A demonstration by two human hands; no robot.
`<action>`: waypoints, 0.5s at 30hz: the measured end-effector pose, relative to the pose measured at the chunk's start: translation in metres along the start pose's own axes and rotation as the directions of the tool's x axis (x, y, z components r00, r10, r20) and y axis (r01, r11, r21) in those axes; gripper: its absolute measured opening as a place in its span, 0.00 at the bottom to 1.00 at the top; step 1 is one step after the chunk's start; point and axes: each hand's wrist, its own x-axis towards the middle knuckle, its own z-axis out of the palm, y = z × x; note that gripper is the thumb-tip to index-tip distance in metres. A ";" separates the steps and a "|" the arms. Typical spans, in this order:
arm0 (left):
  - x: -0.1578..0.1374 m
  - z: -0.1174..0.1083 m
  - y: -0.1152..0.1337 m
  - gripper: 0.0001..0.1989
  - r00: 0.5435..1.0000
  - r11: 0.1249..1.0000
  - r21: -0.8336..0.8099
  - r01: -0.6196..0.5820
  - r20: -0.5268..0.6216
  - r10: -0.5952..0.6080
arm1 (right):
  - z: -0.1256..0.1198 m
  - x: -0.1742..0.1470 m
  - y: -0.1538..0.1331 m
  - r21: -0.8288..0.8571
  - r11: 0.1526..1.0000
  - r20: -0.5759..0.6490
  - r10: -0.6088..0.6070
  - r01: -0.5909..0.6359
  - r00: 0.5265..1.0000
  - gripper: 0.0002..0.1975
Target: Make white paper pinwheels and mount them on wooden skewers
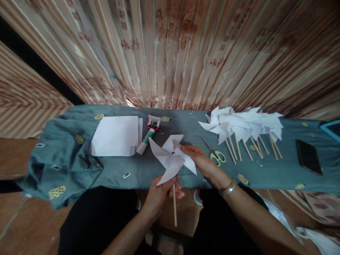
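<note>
A white paper pinwheel [170, 161] with a shiny round pin at its centre stands just above the near edge of the cloth-covered table. My left hand [160, 193] is closed around its wooden stick [174, 209], right below the blades. At the right side of the same pinwheel, my right hand [200, 159] has its fingers on a blade; part of them is hidden behind the paper. Green-handled scissors [217, 157] lie just right of my right hand. To the left of the pinwheel are a glue stick [146, 141] and a small red box [153, 124] of metal pins.
A stack of white paper [115, 136] sits on the left of the grey-green cloth [148, 173]. Several finished-looking pinwheels [241, 124] overlap at the right rear. A dark phone [308, 157] and a blue-edged object [332, 129] lie far right. A patterned curtain [170, 53] hangs behind.
</note>
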 end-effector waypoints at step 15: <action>0.032 0.023 0.048 0.21 0.991 0.987 0.095 -0.133 0.031 0.130 | -0.028 0.002 -0.003 0.111 0.967 -0.146 -0.213 0.230 0.966 0.25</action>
